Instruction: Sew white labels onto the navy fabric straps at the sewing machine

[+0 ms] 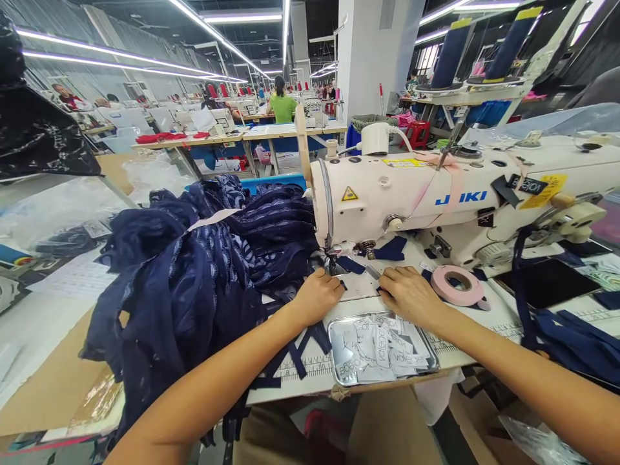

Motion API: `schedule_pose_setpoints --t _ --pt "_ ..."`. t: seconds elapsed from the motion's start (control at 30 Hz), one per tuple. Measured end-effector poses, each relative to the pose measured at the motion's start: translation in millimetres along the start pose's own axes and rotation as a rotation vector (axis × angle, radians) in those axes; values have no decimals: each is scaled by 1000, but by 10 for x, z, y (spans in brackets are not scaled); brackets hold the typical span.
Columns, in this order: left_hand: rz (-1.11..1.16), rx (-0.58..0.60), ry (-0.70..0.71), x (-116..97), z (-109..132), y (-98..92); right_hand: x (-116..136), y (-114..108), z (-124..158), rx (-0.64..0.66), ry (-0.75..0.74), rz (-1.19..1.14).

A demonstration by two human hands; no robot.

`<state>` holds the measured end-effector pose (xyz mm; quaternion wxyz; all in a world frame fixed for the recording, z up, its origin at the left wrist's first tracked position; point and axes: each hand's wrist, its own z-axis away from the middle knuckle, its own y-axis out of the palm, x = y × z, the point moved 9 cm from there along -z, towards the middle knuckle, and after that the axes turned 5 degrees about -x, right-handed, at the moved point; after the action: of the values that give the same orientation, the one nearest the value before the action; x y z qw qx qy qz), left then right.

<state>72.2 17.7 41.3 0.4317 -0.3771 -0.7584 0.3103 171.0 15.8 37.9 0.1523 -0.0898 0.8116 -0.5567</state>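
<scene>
Two bare hands meet our view at the sewing machine [382, 200]. Leftmost, we see heaped navy fabric [194, 284]; beside it our left hand [320, 296] has curled fingers, though we cannot tell whether they grip anything. Just beyond its fingertips, a navy strip [351, 265] lies near the presser foot [333, 263], long axis roughly sideways, the left hand nearer. Rightward, a slim grey piece [372, 272] meets our right hand [407, 296], fingers bunched; we cannot tell whether they clamp it.

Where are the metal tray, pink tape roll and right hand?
Metal tray [338, 345], head view: bare metal at its left side.
Pink tape roll [455, 298], head view: band below its hole.
Right hand [411, 294], head view: back of the hand.
</scene>
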Motion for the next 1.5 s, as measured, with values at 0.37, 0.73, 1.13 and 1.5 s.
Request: schedule_pose_setpoints --t 0.37,0.73,1.13,1.5 --pt "13 -138 33 -44 72 -190 248 -419 -34 -260 -59 169" --pt "223 -20 54 -58 276 -152 636 55 -419 -116 -112 -191" --pt "370 65 -79 48 186 61 359 284 -499 -127 172 -756" --pt "362 21 -101 28 207 47 634 14 -302 -102 -57 -200"
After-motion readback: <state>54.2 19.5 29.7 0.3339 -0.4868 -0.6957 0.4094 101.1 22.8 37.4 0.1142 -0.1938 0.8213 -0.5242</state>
